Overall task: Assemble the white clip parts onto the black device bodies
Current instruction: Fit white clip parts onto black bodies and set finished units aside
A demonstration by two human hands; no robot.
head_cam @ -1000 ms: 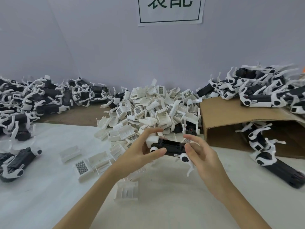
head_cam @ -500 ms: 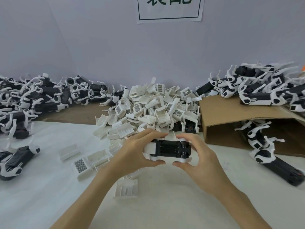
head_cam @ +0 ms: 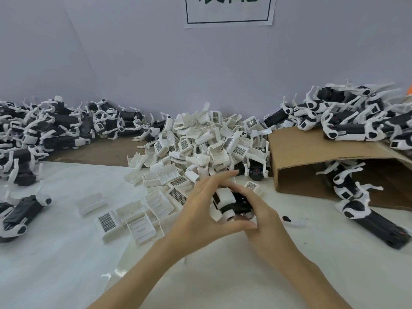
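At the centre of the frame, just below the middle, both hands are holding one black body with a white clip sitting on its left end. The left hand is coming in from the lower left, its thumb stretching under the piece along the bottom and its fingers reaching out fairly straight over the top, so the hand is forming a wide C around the part. The right hand is coming in from the lower right, its fingers curling round the right end of the body and partly hiding it. I cannot tell whether the clip is fully seated.

Just above the hands, a pile of loose clips is lying at the centre against the wall, spilling toward the lower left, where a few single clips are lying apart on the white table. At the left of the frame a heap of black-and-white units is resting on brown board, with one more unit lying alone at the left edge. At the right, a cardboard box is lying on its side with its opening facing the viewer, more units piling on top of it and a few spilling out of its opening toward the lower right. A paper sign is hanging on the wall at the top centre.
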